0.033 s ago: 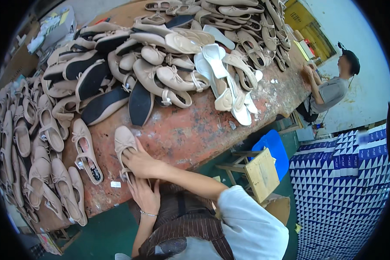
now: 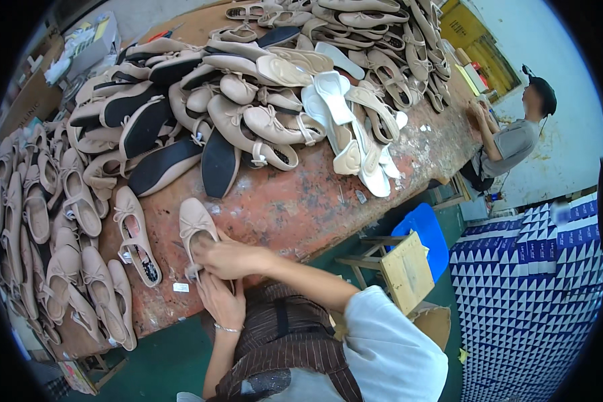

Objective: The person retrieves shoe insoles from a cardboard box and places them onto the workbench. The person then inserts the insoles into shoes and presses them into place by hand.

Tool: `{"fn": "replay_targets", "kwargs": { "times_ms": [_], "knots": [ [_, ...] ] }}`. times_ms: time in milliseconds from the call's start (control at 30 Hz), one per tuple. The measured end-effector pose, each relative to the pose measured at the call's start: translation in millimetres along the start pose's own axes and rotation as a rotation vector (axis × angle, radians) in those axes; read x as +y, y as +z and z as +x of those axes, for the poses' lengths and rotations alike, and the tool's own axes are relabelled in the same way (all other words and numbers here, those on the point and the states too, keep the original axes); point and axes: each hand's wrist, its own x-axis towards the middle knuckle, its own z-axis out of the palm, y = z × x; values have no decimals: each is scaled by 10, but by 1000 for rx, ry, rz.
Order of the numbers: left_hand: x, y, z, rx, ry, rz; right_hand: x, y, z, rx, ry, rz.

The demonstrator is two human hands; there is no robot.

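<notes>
Right hand [image 2: 231, 258] lies over the heel end of a beige ballet flat [image 2: 195, 224], fingers curled down and clamped on its back part. The shoe sits at the near edge of the worn reddish workbench [image 2: 301, 208], toe with small bow pointing away from the person. Left hand [image 2: 221, 301] is just below, palm toward the shoe's heel, fingers closed together up against it — whether they truly pinch the shoe or only press on it, cannot tell, since the right hand covers the contact. A thin bracelet [image 2: 226, 328] circles the left wrist.

Just left of the held shoe lies another beige flat with strap [image 2: 137, 236], upright, apart from it. A small white tag [image 2: 181, 287] lies on the bench near the edge. Farther left, rows of beige flats [image 2: 53, 261] are lined up side by side. Behind — a big heap of beige shoes [image 2: 268, 114], several turned over showing black soles [image 2: 217, 164], plus white insoles [image 2: 345, 134].

Right of the bench stand a blue chair [image 2: 425, 234], a wooden stool [image 2: 398, 268] and stacked blue-and-white patterned boxes [image 2: 522, 301]. Another person [image 2: 512, 137] works at the far end.
</notes>
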Motion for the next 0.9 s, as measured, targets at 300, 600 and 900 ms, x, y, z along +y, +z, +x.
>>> {"fn": "replay_targets", "kwargs": {
  "times_ms": [300,600,900],
  "knots": [
    [-547,-1915,701,405,159,-105,2367,-2358,-900,188,1121,-958],
    [-1403,-2729,1101,673,4,751,2471,-2518,-696,329,1086,-949],
    [-991,-697,1080,305,-126,294,573,-2548,-579,800,382,697]
  ]
}}
